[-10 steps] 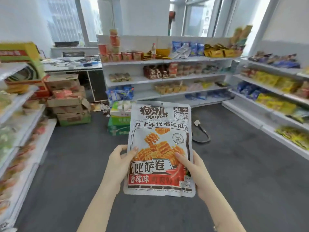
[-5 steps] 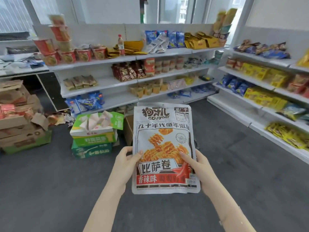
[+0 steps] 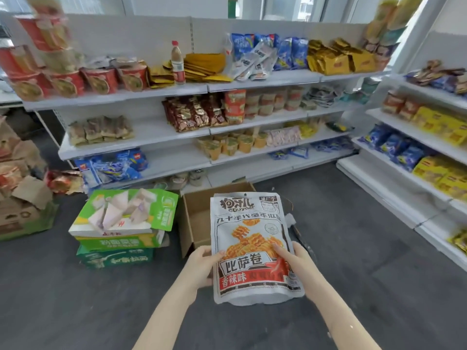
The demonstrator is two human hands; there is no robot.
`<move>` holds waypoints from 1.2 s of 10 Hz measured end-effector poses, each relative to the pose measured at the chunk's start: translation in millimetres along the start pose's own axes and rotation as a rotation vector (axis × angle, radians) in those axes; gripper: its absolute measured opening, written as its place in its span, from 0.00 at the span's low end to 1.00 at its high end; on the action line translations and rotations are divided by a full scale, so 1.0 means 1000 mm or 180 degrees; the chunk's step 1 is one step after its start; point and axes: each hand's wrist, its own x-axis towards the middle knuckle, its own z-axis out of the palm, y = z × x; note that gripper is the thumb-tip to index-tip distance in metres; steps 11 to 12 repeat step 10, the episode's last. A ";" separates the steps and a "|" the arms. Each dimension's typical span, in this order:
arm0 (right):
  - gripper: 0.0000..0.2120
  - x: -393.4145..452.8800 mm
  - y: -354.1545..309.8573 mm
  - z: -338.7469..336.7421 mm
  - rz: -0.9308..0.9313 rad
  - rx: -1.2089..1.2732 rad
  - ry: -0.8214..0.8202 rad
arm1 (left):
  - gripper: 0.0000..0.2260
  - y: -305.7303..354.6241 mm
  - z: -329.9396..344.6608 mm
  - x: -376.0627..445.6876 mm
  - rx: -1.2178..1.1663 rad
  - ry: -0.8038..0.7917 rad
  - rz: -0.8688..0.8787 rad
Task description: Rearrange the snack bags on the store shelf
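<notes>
- Left hand point(image 3: 202, 265) and right hand point(image 3: 297, 262) grasp the pizza-roll snack bag point(image 3: 252, 246) by its lower edges, upright, label readable.
- Likely carried toward the shelf point(image 3: 161, 90) for placing.

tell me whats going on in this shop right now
A person holds one grey snack bag upright in both hands, the left hand at its left edge and the right hand at its right. They face the stocked shelves, with an open cardboard box on the floor just ahead. The bag is not yet on any shelf.
</notes>
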 end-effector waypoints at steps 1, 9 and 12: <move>0.26 0.091 -0.018 0.012 0.0185 -0.0156 -0.0119 | 0.12 0.017 -0.009 0.076 -0.0038 0.0123 -0.0208; 0.25 0.680 0.047 0.109 0.1041 -0.0070 0.0450 | 0.16 0.042 -0.114 0.646 0.0760 0.1268 -0.0488; 0.14 0.676 0.013 0.102 0.0668 -0.0379 0.0403 | 0.07 0.063 -0.109 0.636 0.0791 0.1328 -0.0191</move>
